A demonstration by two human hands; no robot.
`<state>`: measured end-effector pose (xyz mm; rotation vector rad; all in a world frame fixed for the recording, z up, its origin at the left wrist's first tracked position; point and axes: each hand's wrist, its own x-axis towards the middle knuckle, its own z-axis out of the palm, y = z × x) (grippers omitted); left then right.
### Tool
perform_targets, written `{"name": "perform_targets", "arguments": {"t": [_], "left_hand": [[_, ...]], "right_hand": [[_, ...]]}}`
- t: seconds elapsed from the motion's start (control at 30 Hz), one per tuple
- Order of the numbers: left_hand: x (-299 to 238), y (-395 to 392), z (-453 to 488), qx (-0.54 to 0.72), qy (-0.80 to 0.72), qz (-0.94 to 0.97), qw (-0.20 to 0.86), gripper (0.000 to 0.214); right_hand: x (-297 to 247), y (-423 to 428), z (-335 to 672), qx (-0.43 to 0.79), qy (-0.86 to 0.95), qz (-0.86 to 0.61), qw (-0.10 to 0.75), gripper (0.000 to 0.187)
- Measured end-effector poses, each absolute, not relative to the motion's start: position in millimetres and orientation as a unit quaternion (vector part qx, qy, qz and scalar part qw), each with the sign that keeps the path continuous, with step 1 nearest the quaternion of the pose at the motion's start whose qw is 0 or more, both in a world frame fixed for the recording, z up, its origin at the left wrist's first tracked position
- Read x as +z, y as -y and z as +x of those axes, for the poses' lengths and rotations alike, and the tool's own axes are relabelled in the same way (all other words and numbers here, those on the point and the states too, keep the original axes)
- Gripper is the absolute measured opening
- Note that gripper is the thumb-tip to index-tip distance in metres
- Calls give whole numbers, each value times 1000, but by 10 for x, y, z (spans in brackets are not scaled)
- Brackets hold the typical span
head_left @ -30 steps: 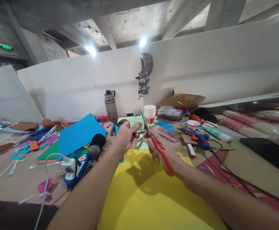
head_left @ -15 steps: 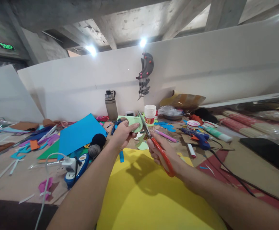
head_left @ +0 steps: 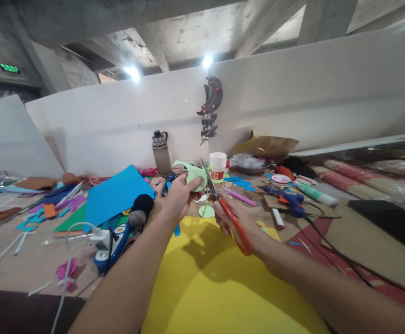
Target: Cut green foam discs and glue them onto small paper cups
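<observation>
My left hand [head_left: 179, 198] pinches a pale green piece of foam paper [head_left: 194, 176] and holds it up above the table. My right hand [head_left: 231, 218] grips red-handled scissors [head_left: 227, 212], whose blades point up and touch the right edge of the green piece. A small round green cut-off [head_left: 206, 212] lies on the table just below the blades. Under both forearms lies a large yellow sheet [head_left: 223, 287].
A blue sheet [head_left: 117, 195], coloured scraps and balls of yarn [head_left: 140, 209] lie to the left. A blue device with a white cable [head_left: 109, 246] sits at my left forearm. Behind stand a water bottle [head_left: 161, 153] and paper cups [head_left: 218, 165]. A glue gun [head_left: 289, 200] and cord lie to the right.
The left hand has turned and lifted the green piece slightly. A round green cut-off that hung under the blades now lies on the table. The scissors stay at the paper's edge.
</observation>
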<state>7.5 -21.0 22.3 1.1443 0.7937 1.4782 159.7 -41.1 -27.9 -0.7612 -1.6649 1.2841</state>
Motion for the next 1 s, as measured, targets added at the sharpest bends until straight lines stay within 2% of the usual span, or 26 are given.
{"name": "perform_targets", "arguments": {"t": [0.17,0.33,0.5,0.87,1.0], "left_hand": [[207,222,90,604,-320,493,537,33],[200,214,83,604,-320,488,542,36],[221,217,68,606,-332,478,542,37],[245,220,54,613,-347,475,528,31],[235,225,72,618,-336,476,528,30]], "right_hand": [[-259,435,1605,519,668,-296,443,31],[-291,418,1591,577,627,-277,444,28],[-306,409,1589,612,600,-268,440,32],[-329,395,1581,619,596,-287,423,35],[-264,421,1597,580,623,-295,433,37]]}}
